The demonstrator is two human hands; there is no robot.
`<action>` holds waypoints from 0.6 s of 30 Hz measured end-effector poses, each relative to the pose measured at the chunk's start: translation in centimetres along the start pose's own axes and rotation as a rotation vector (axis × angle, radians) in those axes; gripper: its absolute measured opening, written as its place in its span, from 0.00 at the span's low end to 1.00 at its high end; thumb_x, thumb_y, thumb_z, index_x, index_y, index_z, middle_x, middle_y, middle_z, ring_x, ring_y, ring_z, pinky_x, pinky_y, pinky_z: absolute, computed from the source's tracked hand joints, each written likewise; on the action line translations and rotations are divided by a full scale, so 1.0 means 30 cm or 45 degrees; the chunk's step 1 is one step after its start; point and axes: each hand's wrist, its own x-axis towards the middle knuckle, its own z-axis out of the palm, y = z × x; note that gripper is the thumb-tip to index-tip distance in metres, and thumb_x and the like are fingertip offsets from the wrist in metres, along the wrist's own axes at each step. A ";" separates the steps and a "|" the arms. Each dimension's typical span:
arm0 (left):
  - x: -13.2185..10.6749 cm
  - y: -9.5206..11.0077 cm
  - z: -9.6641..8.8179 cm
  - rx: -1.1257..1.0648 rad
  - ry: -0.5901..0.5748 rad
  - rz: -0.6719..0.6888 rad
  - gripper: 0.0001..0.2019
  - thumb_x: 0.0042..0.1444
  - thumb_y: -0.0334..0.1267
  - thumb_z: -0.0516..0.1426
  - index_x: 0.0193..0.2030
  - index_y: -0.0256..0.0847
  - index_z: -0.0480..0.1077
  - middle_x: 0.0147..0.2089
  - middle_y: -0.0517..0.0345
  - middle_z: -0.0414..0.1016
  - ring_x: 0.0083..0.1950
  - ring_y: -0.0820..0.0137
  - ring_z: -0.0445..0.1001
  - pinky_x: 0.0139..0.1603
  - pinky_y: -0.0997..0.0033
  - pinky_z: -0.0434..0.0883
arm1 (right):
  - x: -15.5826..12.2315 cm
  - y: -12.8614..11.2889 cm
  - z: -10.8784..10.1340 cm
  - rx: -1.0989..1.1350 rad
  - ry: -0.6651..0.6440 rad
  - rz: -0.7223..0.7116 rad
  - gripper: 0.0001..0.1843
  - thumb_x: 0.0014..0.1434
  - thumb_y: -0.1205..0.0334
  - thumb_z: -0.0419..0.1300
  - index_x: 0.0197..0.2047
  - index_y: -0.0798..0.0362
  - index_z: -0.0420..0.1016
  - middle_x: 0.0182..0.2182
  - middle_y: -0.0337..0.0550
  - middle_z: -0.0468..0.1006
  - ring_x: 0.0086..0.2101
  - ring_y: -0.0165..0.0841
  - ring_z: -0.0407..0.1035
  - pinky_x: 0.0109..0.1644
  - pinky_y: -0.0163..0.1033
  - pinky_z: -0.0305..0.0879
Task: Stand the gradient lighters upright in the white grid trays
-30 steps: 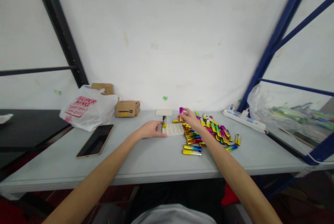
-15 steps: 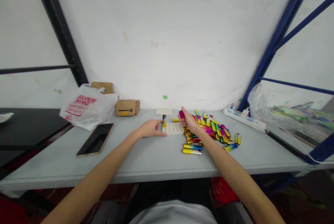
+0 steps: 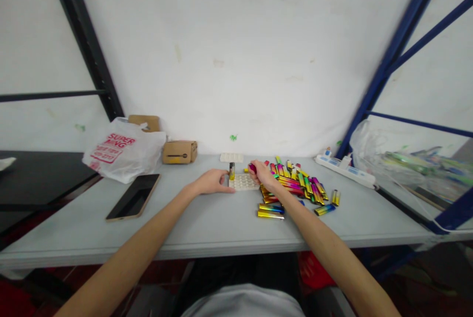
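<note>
A white dimpled tray (image 3: pixel 242 185) lies on the grey table (image 3: pixel 207 223), with one yellow lighter (image 3: pixel 232 171) standing upright at its left corner. My left hand (image 3: pixel 211 182) rests against the tray's left edge, fingers curled beside that lighter. Over the tray's right side, my right hand (image 3: pixel 261 174) is closed on a pink lighter (image 3: pixel 252 167). Just right of the tray lies a heap of several shiny multicoloured lighters (image 3: pixel 295 184).
A phone (image 3: pixel 134 197) lies face up at the left. Behind it are a white plastic bag (image 3: pixel 121 152) and a small cardboard box (image 3: pixel 180 152). A second white tray (image 3: pixel 231 158) sits by the wall. At the right are a power strip (image 3: pixel 345 169) and a blue rack.
My right hand, holding the pink lighter, has come down and leftward from above the heap to the tray's right side. My left hand has stayed by the tray.
</note>
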 end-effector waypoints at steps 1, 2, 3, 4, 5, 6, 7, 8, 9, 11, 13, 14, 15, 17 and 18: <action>0.000 0.001 -0.001 0.000 -0.001 -0.002 0.34 0.44 0.71 0.60 0.43 0.41 0.72 0.30 0.61 0.73 0.28 0.68 0.68 0.28 0.71 0.55 | 0.000 0.003 0.001 -0.004 -0.013 0.007 0.25 0.64 0.42 0.45 0.21 0.47 0.52 0.14 0.31 0.49 0.16 0.27 0.42 0.18 0.34 0.40; -0.001 0.002 -0.002 0.001 -0.002 -0.004 0.34 0.44 0.71 0.60 0.43 0.41 0.72 0.30 0.61 0.73 0.28 0.68 0.68 0.28 0.70 0.55 | 0.001 0.007 0.003 -0.007 -0.032 0.011 0.27 0.64 0.39 0.45 0.21 0.47 0.52 0.14 0.31 0.48 0.16 0.27 0.41 0.19 0.34 0.40; -0.001 0.002 -0.002 0.001 -0.002 -0.004 0.34 0.44 0.71 0.60 0.43 0.41 0.72 0.30 0.61 0.73 0.28 0.68 0.68 0.28 0.70 0.55 | 0.003 0.010 0.005 -0.014 -0.060 0.008 0.29 0.64 0.36 0.45 0.21 0.47 0.53 0.15 0.31 0.48 0.16 0.26 0.41 0.19 0.34 0.39; -0.001 0.003 -0.003 0.000 -0.005 -0.004 0.35 0.44 0.71 0.60 0.43 0.41 0.72 0.30 0.61 0.72 0.28 0.68 0.68 0.28 0.70 0.55 | 0.005 0.014 0.008 -0.022 -0.084 -0.004 0.30 0.63 0.33 0.44 0.21 0.48 0.54 0.15 0.31 0.48 0.16 0.26 0.41 0.19 0.34 0.40; -0.001 0.004 -0.004 -0.002 -0.009 -0.003 0.35 0.44 0.71 0.60 0.43 0.41 0.72 0.30 0.61 0.72 0.28 0.68 0.68 0.28 0.70 0.54 | 0.007 0.018 0.011 -0.030 -0.100 -0.024 0.32 0.62 0.30 0.44 0.22 0.48 0.57 0.15 0.31 0.50 0.16 0.26 0.42 0.19 0.34 0.41; -0.001 0.005 -0.004 -0.004 -0.011 0.000 0.34 0.44 0.71 0.60 0.43 0.41 0.72 0.29 0.61 0.72 0.28 0.68 0.68 0.28 0.70 0.54 | 0.010 0.022 0.014 -0.033 -0.104 -0.050 0.33 0.61 0.29 0.44 0.23 0.49 0.61 0.16 0.32 0.52 0.16 0.26 0.45 0.20 0.34 0.43; -0.001 0.005 -0.004 -0.003 -0.011 0.002 0.34 0.44 0.71 0.60 0.42 0.40 0.72 0.29 0.61 0.72 0.28 0.68 0.68 0.28 0.70 0.55 | 0.012 0.026 0.017 -0.032 -0.097 -0.081 0.33 0.61 0.28 0.45 0.26 0.50 0.65 0.17 0.32 0.55 0.17 0.27 0.48 0.20 0.34 0.46; -0.001 0.005 -0.004 0.001 -0.010 0.004 0.34 0.44 0.72 0.60 0.42 0.40 0.72 0.29 0.61 0.72 0.28 0.68 0.68 0.28 0.70 0.55 | 0.015 0.029 0.018 -0.030 -0.083 -0.114 0.33 0.60 0.28 0.47 0.30 0.50 0.69 0.19 0.33 0.59 0.18 0.27 0.52 0.21 0.34 0.50; -0.001 0.005 -0.003 0.005 -0.007 0.005 0.34 0.44 0.72 0.60 0.41 0.40 0.72 0.29 0.61 0.72 0.28 0.68 0.68 0.28 0.70 0.55 | 0.019 0.032 0.019 -0.037 -0.065 -0.150 0.32 0.60 0.29 0.48 0.34 0.51 0.71 0.21 0.34 0.62 0.19 0.28 0.56 0.22 0.34 0.54; 0.000 0.004 -0.001 0.004 -0.002 0.004 0.34 0.44 0.72 0.60 0.41 0.41 0.72 0.29 0.61 0.72 0.28 0.68 0.68 0.29 0.70 0.55 | 0.025 0.037 0.018 -0.099 -0.035 -0.232 0.29 0.61 0.31 0.51 0.39 0.51 0.73 0.24 0.35 0.67 0.22 0.29 0.62 0.27 0.35 0.61; 0.000 0.003 0.000 -0.008 -0.001 0.004 0.34 0.44 0.71 0.60 0.42 0.41 0.72 0.30 0.61 0.72 0.28 0.68 0.68 0.29 0.71 0.55 | 0.030 0.039 0.015 -0.208 -0.008 -0.315 0.27 0.62 0.35 0.53 0.40 0.52 0.74 0.27 0.36 0.70 0.26 0.30 0.65 0.31 0.36 0.64; 0.000 0.003 0.000 -0.013 0.000 0.005 0.34 0.44 0.71 0.60 0.42 0.41 0.72 0.30 0.61 0.72 0.28 0.69 0.68 0.29 0.71 0.55 | 0.031 0.040 0.013 -0.268 0.005 -0.354 0.26 0.62 0.36 0.54 0.40 0.52 0.75 0.27 0.37 0.71 0.27 0.31 0.66 0.33 0.36 0.64; -0.001 0.003 0.001 -0.014 0.002 0.005 0.34 0.44 0.71 0.60 0.41 0.41 0.72 0.30 0.61 0.72 0.28 0.69 0.68 0.29 0.71 0.55 | 0.031 0.041 0.012 -0.323 0.024 -0.396 0.24 0.62 0.38 0.55 0.40 0.52 0.76 0.28 0.37 0.72 0.29 0.31 0.67 0.35 0.36 0.65; -0.001 0.003 0.001 -0.011 0.008 0.010 0.34 0.44 0.71 0.60 0.40 0.41 0.71 0.30 0.61 0.72 0.28 0.69 0.67 0.29 0.71 0.55 | 0.027 0.041 0.012 -0.411 0.087 -0.481 0.22 0.61 0.40 0.58 0.38 0.52 0.77 0.30 0.39 0.74 0.33 0.33 0.68 0.39 0.36 0.65; -0.001 0.003 0.001 -0.010 0.011 0.012 0.33 0.44 0.71 0.60 0.41 0.41 0.71 0.30 0.61 0.72 0.28 0.69 0.67 0.28 0.71 0.55 | 0.024 0.041 0.014 -0.441 0.116 -0.510 0.21 0.61 0.41 0.60 0.37 0.52 0.77 0.30 0.39 0.75 0.33 0.33 0.68 0.39 0.36 0.64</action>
